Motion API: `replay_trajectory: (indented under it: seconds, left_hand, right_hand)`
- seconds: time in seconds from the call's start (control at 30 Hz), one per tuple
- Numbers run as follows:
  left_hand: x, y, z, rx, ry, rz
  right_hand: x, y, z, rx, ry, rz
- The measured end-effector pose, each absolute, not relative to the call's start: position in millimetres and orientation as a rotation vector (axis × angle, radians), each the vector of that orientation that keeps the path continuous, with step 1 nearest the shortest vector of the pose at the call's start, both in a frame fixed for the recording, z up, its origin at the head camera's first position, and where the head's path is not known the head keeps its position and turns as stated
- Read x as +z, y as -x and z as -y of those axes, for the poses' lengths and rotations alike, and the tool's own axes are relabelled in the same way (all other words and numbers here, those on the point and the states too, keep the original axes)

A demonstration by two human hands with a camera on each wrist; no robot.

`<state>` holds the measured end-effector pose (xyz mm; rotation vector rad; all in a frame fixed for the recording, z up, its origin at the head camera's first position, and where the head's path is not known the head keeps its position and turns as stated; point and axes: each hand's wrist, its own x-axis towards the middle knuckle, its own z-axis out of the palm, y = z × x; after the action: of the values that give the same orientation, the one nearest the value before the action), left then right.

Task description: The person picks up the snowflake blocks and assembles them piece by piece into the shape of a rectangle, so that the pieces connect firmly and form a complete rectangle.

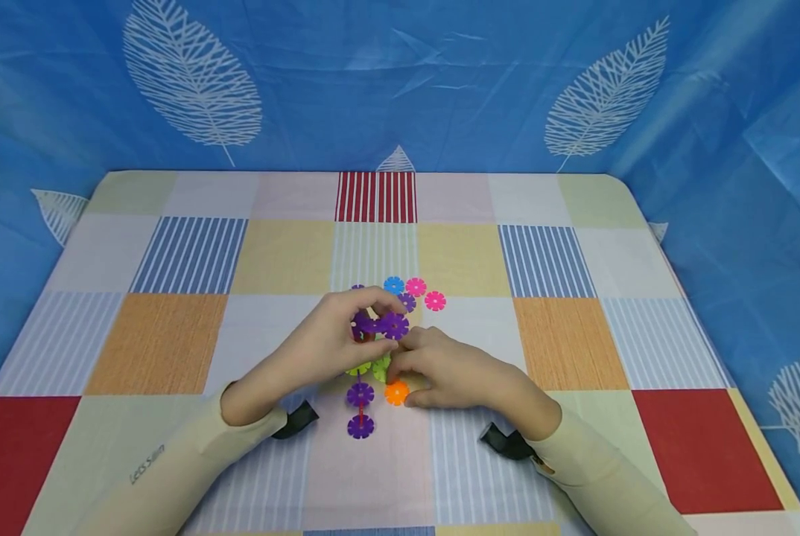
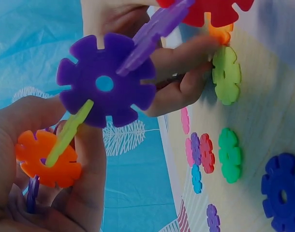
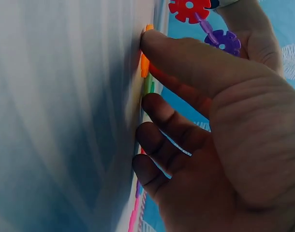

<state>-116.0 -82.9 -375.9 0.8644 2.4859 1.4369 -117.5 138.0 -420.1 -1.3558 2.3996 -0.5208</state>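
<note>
My left hand (image 1: 319,339) holds a chain of interlocked notched plastic discs above the table. In the left wrist view, the chain shows an orange disc (image 2: 60,166) within the hand, a lime disc (image 2: 70,133), a purple disc (image 2: 82,72) and a red disc (image 2: 217,12). My right hand (image 1: 454,368) is low at the tabletop, its fingertips by a flat lime disc (image 1: 381,368). Its thumb is at the edge of an orange disc (image 1: 396,392); whether it grips that disc cannot be told. The right wrist view shows these fingers loosely bent and spread.
Two purple discs (image 1: 360,426) joined by a red piece stand in front of the hands. Beyond the hands lie a blue disc (image 1: 394,285), pink discs (image 1: 435,301) and a purple one. A green disc (image 2: 229,154) and a dark blue disc (image 2: 283,181) lie on the patchwork tablecloth (image 1: 494,476).
</note>
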Motion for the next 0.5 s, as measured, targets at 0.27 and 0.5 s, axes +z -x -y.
replay_trajectory:
  seconds: [0.27,0.5]
  left_hand:
    - [-377.4,116.3,82.2,1.412,-0.855,-2.501]
    - [-378.0,116.0,82.6,1.429,-0.874,-2.464]
  right_hand:
    - [-418.9,114.6,-137.6,-0.497,1.408,-2.367]
    - [-420.2,113.9,-136.8,-0.462,1.445,-2.367]
